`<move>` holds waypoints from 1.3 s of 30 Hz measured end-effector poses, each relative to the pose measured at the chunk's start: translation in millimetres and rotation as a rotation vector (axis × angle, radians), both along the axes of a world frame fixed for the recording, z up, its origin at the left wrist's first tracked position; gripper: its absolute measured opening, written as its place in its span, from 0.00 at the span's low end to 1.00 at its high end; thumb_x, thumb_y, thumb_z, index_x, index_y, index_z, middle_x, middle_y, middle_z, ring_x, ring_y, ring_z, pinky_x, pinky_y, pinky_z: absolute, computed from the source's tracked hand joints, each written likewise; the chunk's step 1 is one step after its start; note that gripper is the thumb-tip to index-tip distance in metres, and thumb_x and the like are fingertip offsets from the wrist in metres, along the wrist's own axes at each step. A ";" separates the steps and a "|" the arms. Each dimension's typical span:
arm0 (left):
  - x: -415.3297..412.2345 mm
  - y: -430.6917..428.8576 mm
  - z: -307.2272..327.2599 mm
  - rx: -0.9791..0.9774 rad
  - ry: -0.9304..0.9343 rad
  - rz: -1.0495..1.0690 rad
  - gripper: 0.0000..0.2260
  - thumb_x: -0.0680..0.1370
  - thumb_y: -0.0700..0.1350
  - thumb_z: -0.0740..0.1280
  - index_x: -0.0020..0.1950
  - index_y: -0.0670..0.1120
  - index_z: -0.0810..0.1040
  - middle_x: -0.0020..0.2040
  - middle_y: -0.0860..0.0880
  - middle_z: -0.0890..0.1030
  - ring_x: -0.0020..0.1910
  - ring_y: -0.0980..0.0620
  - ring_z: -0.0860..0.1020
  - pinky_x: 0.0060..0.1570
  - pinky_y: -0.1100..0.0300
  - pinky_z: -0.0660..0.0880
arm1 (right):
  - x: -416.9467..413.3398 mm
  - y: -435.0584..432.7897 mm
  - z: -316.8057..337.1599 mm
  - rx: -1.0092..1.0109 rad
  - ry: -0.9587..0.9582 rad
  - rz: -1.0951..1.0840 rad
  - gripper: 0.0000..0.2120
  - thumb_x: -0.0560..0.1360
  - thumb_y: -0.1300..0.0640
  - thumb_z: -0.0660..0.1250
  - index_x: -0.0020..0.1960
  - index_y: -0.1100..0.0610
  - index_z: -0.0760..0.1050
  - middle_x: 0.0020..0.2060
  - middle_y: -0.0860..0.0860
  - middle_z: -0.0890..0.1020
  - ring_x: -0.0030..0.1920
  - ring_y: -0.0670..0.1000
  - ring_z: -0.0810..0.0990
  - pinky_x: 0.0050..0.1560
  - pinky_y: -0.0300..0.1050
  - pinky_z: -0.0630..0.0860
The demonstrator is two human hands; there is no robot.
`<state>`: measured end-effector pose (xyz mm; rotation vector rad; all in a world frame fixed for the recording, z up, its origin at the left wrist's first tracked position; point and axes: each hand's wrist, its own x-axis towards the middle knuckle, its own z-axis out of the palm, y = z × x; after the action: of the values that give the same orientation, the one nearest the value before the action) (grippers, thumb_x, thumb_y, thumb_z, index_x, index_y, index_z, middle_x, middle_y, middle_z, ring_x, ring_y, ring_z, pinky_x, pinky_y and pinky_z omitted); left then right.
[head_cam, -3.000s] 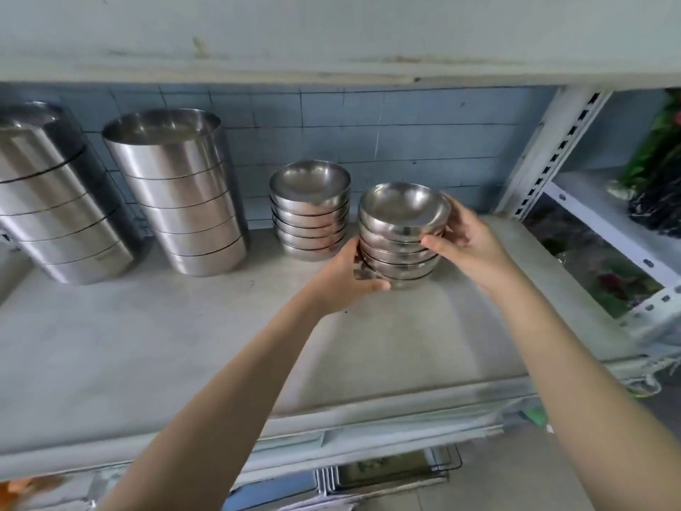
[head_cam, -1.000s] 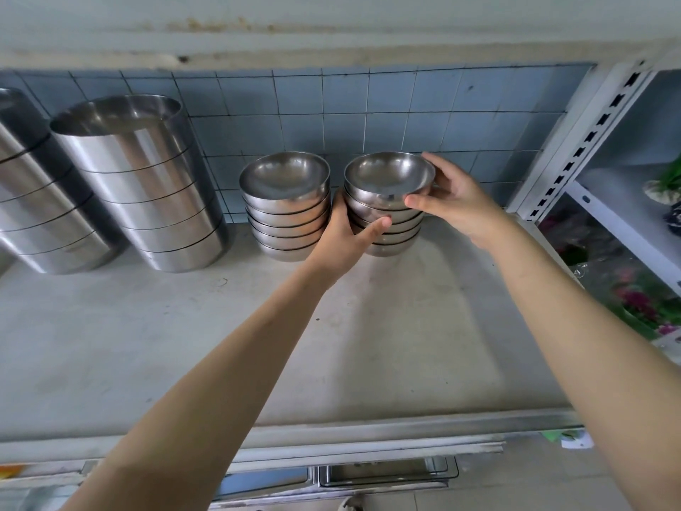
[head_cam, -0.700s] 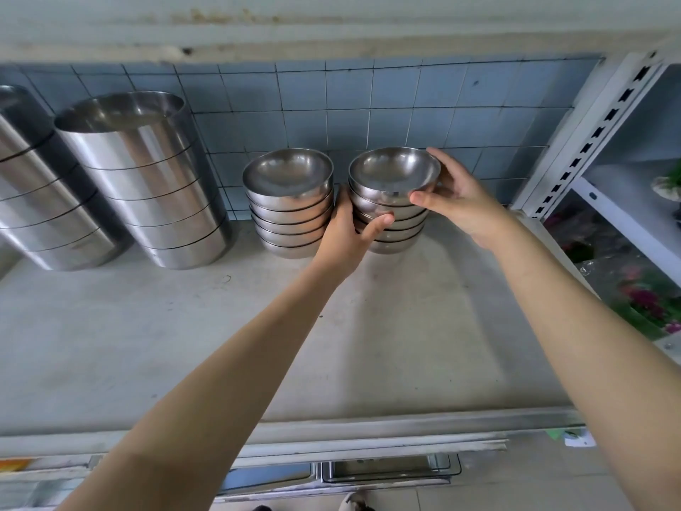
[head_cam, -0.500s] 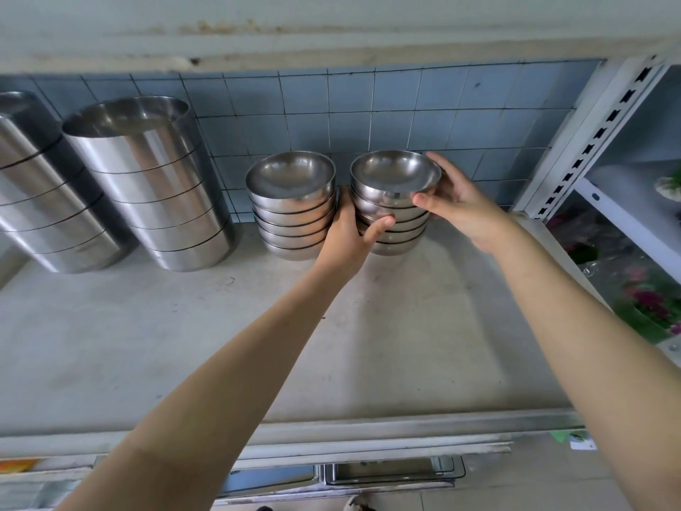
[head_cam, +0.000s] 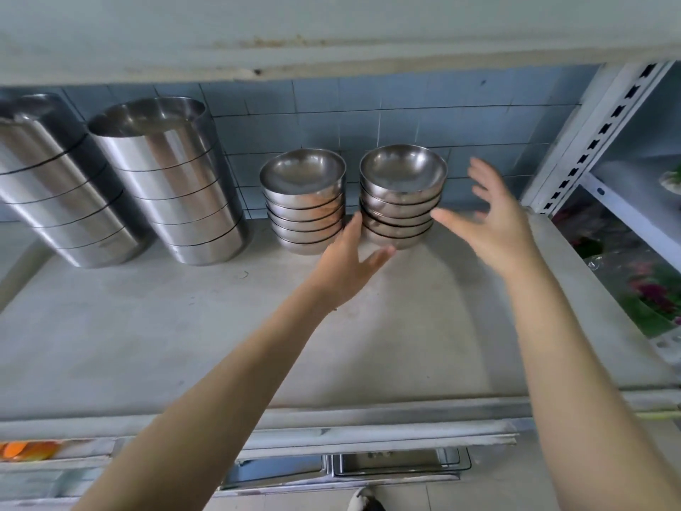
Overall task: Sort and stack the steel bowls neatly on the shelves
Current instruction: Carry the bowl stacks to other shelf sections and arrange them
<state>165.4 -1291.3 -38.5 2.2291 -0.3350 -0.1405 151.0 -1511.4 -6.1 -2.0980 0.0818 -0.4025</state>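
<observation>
Two stacks of small steel bowls stand side by side at the back of the grey shelf (head_cam: 184, 326), against the blue tiled wall. The left bowl stack (head_cam: 304, 204) and the right bowl stack (head_cam: 401, 197) each hold several bowls. My left hand (head_cam: 348, 265) is just in front of the gap between them, fingers straight, fingertips by the lower left side of the right stack. My right hand (head_cam: 490, 219) hovers spread and blurred to the right of that stack, a little apart from it. Neither hand holds anything.
Two tall stacks of large steel pots (head_cam: 166, 182) (head_cam: 48, 189) stand at the back left. A white slotted upright (head_cam: 597, 134) bounds the shelf on the right, with another rack and flowers (head_cam: 652, 289) beyond. An upper shelf edge (head_cam: 331, 57) hangs overhead.
My right hand has let go of the right stack's rim and pulled away to the right. My left hand has opened and drawn back slightly. The right stack stands where it was pushed.
</observation>
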 end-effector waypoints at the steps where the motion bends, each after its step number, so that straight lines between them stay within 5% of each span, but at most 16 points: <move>1: -15.1 15.4 2.9 0.006 0.001 -0.040 0.32 0.79 0.55 0.67 0.79 0.46 0.60 0.74 0.45 0.70 0.73 0.48 0.69 0.71 0.57 0.66 | -16.9 9.0 -4.0 -0.058 -0.095 -0.066 0.37 0.71 0.49 0.77 0.75 0.49 0.65 0.71 0.44 0.71 0.70 0.45 0.69 0.69 0.47 0.69; 3: -44.2 53.7 7.5 0.038 -0.059 -0.080 0.24 0.79 0.52 0.68 0.74 0.50 0.69 0.69 0.50 0.75 0.67 0.51 0.75 0.67 0.55 0.72 | -46.9 33.6 -11.8 -0.156 -0.212 -0.106 0.28 0.72 0.51 0.75 0.70 0.52 0.72 0.63 0.45 0.77 0.65 0.47 0.74 0.67 0.48 0.71; 7: -96.1 146.8 12.2 0.101 -0.171 0.037 0.19 0.78 0.49 0.70 0.69 0.52 0.76 0.61 0.60 0.75 0.56 0.62 0.75 0.58 0.78 0.68 | -88.8 117.1 -18.6 -0.246 -0.214 0.007 0.22 0.72 0.52 0.75 0.64 0.54 0.77 0.58 0.49 0.81 0.61 0.52 0.77 0.63 0.40 0.69; 14: -192.8 355.5 31.4 0.185 -0.289 0.387 0.19 0.78 0.46 0.70 0.69 0.50 0.76 0.61 0.55 0.77 0.55 0.58 0.75 0.61 0.58 0.74 | -121.4 329.5 -11.3 -0.251 -0.306 0.321 0.21 0.73 0.54 0.74 0.64 0.58 0.77 0.58 0.52 0.82 0.59 0.52 0.78 0.64 0.43 0.71; 19: -271.9 505.1 48.7 0.267 -0.254 0.605 0.20 0.79 0.48 0.68 0.72 0.53 0.73 0.68 0.52 0.76 0.61 0.53 0.76 0.59 0.61 0.70 | -150.6 492.7 -5.7 -0.133 -0.338 0.520 0.19 0.75 0.54 0.73 0.64 0.57 0.77 0.59 0.50 0.80 0.62 0.50 0.77 0.66 0.42 0.70; 22: -301.5 574.5 56.8 0.289 -0.264 0.697 0.21 0.79 0.50 0.68 0.72 0.53 0.72 0.68 0.50 0.76 0.57 0.53 0.77 0.55 0.62 0.69 | -159.1 572.8 1.6 -0.128 -0.345 0.624 0.20 0.75 0.52 0.71 0.65 0.58 0.76 0.62 0.52 0.80 0.64 0.50 0.76 0.67 0.44 0.70; 26: -312.3 649.4 64.4 0.311 -0.260 0.779 0.22 0.79 0.50 0.68 0.74 0.52 0.70 0.70 0.49 0.74 0.56 0.59 0.73 0.55 0.68 0.66 | -158.3 662.2 14.7 -0.084 -0.322 0.715 0.19 0.76 0.53 0.71 0.66 0.57 0.76 0.62 0.50 0.80 0.63 0.46 0.75 0.64 0.28 0.64; 30: -291.5 717.9 66.8 0.271 -0.278 0.837 0.23 0.79 0.48 0.68 0.74 0.50 0.70 0.71 0.48 0.73 0.53 0.61 0.71 0.47 0.84 0.62 | -137.5 744.3 19.1 -0.006 -0.305 0.783 0.20 0.77 0.53 0.70 0.67 0.56 0.75 0.61 0.44 0.78 0.61 0.36 0.73 0.61 0.22 0.61; 33: -264.9 770.5 65.5 0.265 -0.279 0.860 0.25 0.78 0.49 0.68 0.75 0.50 0.69 0.72 0.50 0.72 0.59 0.56 0.75 0.56 0.73 0.64 | -106.8 804.5 19.0 0.116 -0.252 0.817 0.19 0.77 0.54 0.70 0.68 0.52 0.75 0.61 0.39 0.78 0.62 0.32 0.73 0.61 0.26 0.65; 36: -238.0 821.2 62.7 0.239 -0.236 0.869 0.27 0.78 0.51 0.69 0.76 0.52 0.66 0.73 0.51 0.71 0.54 0.58 0.75 0.54 0.68 0.66 | -78.4 853.1 24.1 0.266 -0.143 0.868 0.18 0.78 0.57 0.69 0.67 0.48 0.74 0.64 0.42 0.78 0.67 0.38 0.73 0.67 0.37 0.70; 39: -206.3 872.5 55.3 0.200 -0.200 0.863 0.30 0.77 0.53 0.70 0.77 0.53 0.64 0.74 0.50 0.69 0.67 0.52 0.73 0.67 0.57 0.70 | -57.0 894.9 36.1 0.408 -0.074 0.898 0.20 0.79 0.58 0.66 0.70 0.50 0.70 0.69 0.47 0.74 0.69 0.43 0.73 0.66 0.34 0.71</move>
<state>-40.9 -418.8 16.8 2.3917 0.5693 0.5309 94.0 -616.5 30.1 -1.5174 -0.7369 0.0856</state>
